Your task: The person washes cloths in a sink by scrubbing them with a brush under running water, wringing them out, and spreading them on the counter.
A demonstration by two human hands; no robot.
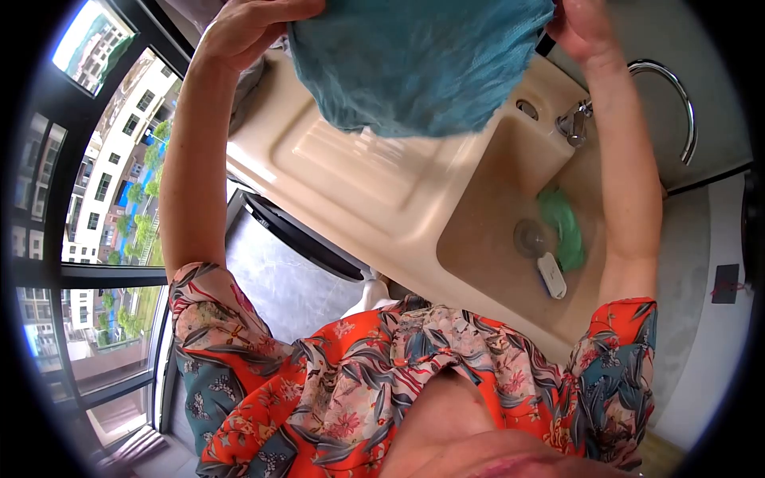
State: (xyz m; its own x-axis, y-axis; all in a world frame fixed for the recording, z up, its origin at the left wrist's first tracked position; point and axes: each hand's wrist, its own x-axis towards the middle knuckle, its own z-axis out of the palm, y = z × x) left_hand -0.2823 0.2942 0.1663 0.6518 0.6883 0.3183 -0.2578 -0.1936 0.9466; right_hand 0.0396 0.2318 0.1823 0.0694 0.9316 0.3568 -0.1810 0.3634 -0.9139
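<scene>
A damp-looking teal cloth (422, 64) is stretched out at the top of the view, above the sink. At its left edge my left hand (253, 28) is closed, gripping the cloth, with the thumb along the top. My right hand (586, 30) grips the opposite edge; its fingers are partly hidden and partly cut off by the frame. Below the cloth lies the beige sink unit's ribbed washboard (351, 163). In the basin (478, 231) are a white scrubbing brush (551, 276) and a crumpled green item (562, 227), beside the drain (530, 237).
A chrome tap (575, 123) with a curved spout (687, 111) stands at the basin's right, near my right forearm. On the left, a dark-framed window (119, 275) looks onto buildings and trees. A dark curved rim (299, 239) sits below the sink's front edge.
</scene>
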